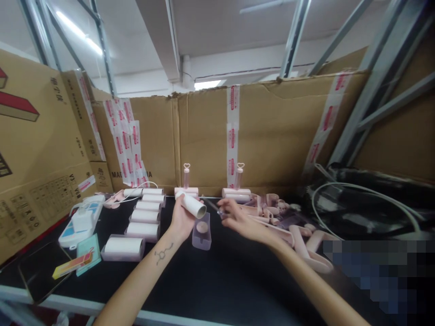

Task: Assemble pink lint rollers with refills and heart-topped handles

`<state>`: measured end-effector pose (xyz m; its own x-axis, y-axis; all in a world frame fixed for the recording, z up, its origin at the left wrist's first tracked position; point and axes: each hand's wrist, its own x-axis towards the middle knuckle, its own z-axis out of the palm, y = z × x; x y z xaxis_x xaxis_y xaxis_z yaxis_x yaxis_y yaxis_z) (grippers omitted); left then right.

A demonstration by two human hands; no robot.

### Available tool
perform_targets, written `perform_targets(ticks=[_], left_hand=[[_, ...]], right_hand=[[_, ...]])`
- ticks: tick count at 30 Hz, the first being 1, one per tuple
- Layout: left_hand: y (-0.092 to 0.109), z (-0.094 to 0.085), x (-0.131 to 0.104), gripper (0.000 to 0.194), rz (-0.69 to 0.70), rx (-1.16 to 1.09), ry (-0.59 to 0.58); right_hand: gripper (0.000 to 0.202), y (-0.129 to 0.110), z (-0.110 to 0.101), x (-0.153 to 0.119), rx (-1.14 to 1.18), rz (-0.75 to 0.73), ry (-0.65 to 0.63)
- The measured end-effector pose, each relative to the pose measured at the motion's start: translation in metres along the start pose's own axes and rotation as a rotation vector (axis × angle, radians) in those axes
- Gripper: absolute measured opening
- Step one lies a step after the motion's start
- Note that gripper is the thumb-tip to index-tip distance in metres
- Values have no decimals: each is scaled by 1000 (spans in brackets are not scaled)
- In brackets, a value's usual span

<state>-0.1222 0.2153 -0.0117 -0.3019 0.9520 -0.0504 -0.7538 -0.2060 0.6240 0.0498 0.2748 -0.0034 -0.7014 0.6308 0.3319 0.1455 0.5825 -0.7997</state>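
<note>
My left hand point(179, 221) is wrapped round a white sticky-paper roll point(194, 207), its hollow end tilted down to the right. To the right of it, my right hand point(239, 221) pinches a thin grey, blade-like tool point(211, 204) with a clear end near the fingers; its exact kind is too blurred to make out. The tool's tip points up and left, close to the roll but apart from it. Below and between the hands lies an open translucent case point(201, 243) with a round pale-pink piece point(202, 227) in it.
Several rolls in translucent cases point(143, 230) line the left. Two heart-topped holders point(186, 176) stand at the back. Loose pink handles point(301, 246) pile up on the right. A phone point(42, 271), power strip point(81, 222) and cardboard wall point(200, 140) surround the black surface.
</note>
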Motion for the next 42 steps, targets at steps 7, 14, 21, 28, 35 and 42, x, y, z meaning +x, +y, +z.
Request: perform_targets(ticks=[7,14,21,28,35,42], left_hand=[[-12,21,-27,38,-365,-324,-55],[-24,23,-31,43,-419,-351,17],[-29,23,-32,34,-505,-252,-46],[-13,24,-33,23,-546,-208,-150],[13,27,-47,22,-439,-72,-313],[17,13,-22,32,-58,243,-127]], right_hand=[[28,-48,-33,-24,50,-101,359],[16,-67,-46,-33,-288,-169,308],[50,-70,-29,-9,-240,-118,153],[111,-8,-18,5,-348,-236,-251],[82,45,-14,17,-741,-89,-201],[38,72,-15,26,-905,-12,-56]])
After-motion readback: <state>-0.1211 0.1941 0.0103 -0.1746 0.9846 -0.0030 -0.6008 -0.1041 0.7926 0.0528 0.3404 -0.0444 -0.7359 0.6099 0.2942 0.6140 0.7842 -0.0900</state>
